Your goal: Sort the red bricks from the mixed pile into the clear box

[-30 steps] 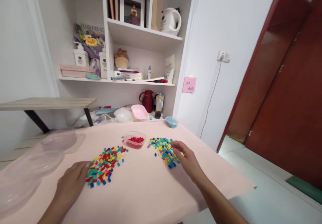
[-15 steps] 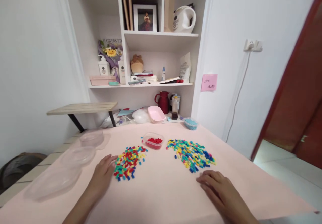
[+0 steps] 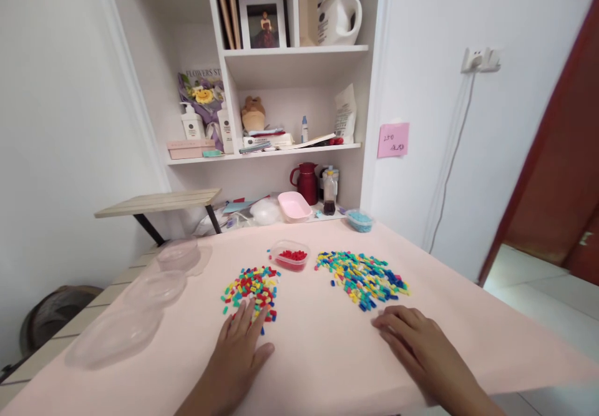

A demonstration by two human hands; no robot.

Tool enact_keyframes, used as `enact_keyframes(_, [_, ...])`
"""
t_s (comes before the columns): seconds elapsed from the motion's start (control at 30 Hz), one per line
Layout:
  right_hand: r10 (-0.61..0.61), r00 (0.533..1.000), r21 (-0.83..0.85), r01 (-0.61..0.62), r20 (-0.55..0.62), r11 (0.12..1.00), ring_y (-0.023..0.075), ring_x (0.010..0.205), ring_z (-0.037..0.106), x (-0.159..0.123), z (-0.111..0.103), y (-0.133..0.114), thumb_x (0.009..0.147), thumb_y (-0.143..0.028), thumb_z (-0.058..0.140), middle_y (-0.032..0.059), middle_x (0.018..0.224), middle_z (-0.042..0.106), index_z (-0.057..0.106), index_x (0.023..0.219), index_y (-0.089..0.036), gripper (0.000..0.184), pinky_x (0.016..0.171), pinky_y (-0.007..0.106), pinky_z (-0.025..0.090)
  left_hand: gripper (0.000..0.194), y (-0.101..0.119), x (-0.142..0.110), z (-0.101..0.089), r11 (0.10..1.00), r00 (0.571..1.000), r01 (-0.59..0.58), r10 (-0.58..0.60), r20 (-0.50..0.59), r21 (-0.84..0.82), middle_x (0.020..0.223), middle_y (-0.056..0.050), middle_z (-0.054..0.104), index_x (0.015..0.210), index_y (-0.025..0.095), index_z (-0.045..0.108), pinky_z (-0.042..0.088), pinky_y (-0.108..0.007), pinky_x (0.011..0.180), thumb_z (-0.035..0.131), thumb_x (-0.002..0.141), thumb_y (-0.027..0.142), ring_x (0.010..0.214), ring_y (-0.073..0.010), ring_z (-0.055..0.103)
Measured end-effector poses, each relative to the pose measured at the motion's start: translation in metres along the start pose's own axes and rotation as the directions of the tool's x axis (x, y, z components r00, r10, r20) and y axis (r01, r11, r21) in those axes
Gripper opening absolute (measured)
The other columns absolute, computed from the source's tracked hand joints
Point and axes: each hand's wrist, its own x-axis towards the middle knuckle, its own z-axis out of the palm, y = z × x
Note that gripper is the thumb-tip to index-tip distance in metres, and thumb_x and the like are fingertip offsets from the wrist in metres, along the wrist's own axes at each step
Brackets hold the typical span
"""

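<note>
My left hand [image 3: 238,344] lies palm down with its fingers spread. Its fingertips rest on the near edge of a pile of small coloured plastic pieces [image 3: 248,284], red, yellow, green, blue and white. My right hand [image 3: 412,341] is loosely bent on the table beside the near edge of a second pile of pieces [image 3: 358,275], mostly green, blue and yellow. No piece shows in its fingers. Between and behind the piles stands a clear plastic tub [image 3: 290,264] with red pieces in it.
Three clear plastic containers [image 3: 116,335] line the left side of the pink-covered table [image 3: 309,353]. Along the back are a tub of light blue pieces [image 3: 359,220], a pink tray [image 3: 294,208] and a red jug [image 3: 306,183]. A small slatted bench [image 3: 159,203] stands at the left.
My left hand has moved right, from beside the left pile onto its near edge, with the fingers spread. My right hand stays by the right pile. The view has shifted slightly.
</note>
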Motion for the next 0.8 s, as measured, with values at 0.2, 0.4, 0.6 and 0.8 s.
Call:
enact_keyframes(0.2, [0.011,1.0,0.011,-0.011,-0.027,1.0,0.0256,0.104,0.062,0.001,-0.005,-0.01,0.098,-0.035,0.046,0.0075,0.113,0.069,0.072,0.108,-0.034,0.028,0.088,0.042,0.049,0.058,0.019,0.013,0.018,0.999,0.997,-0.041,0.042,-0.06,0.015,0.163,-0.008,0.028,0.152,0.032,0.037,0.021,-0.058,0.122,0.038,0.095,0.047,0.154,-0.0299,0.018])
enact_keyframes(0.4, [0.025,0.999,0.018,-0.024,-0.032,1.0,0.0256,0.104,0.062,0.0,-0.008,-0.015,0.099,-0.033,0.044,0.0074,0.113,0.068,0.072,0.107,-0.033,0.029,0.089,0.043,0.049,0.055,-0.006,0.004,0.045,0.988,0.911,0.103,-0.049,-0.409,0.112,0.164,-0.006,0.032,0.147,0.034,0.045,0.024,-0.061,0.119,0.044,0.092,0.038,0.153,-0.0323,0.022])
enact_keyframes(0.6, [0.014,0.998,0.0,-0.014,-0.067,1.0,0.0245,0.103,0.063,-0.001,-0.007,-0.015,0.099,-0.034,0.045,0.0066,0.112,0.069,0.072,0.108,-0.033,0.028,0.087,0.04,0.049,0.042,-0.039,-0.027,0.058,0.997,0.864,0.029,0.01,-0.503,0.069,0.147,-0.004,0.056,0.128,0.041,0.065,0.046,-0.052,0.107,0.048,0.091,0.045,0.135,-0.0293,0.051])
enact_keyframes(0.8, [0.024,0.999,0.004,-0.024,-0.035,1.0,0.0252,0.106,0.062,-0.001,-0.006,-0.012,0.099,-0.034,0.045,0.0068,0.115,0.068,0.071,0.109,-0.034,0.028,0.089,0.042,0.05,0.043,-0.039,-0.027,0.067,0.999,0.916,-0.038,0.037,-0.399,0.007,0.137,-0.003,0.066,0.131,0.041,0.063,0.05,-0.05,0.105,0.045,0.092,0.044,0.127,-0.0267,0.059])
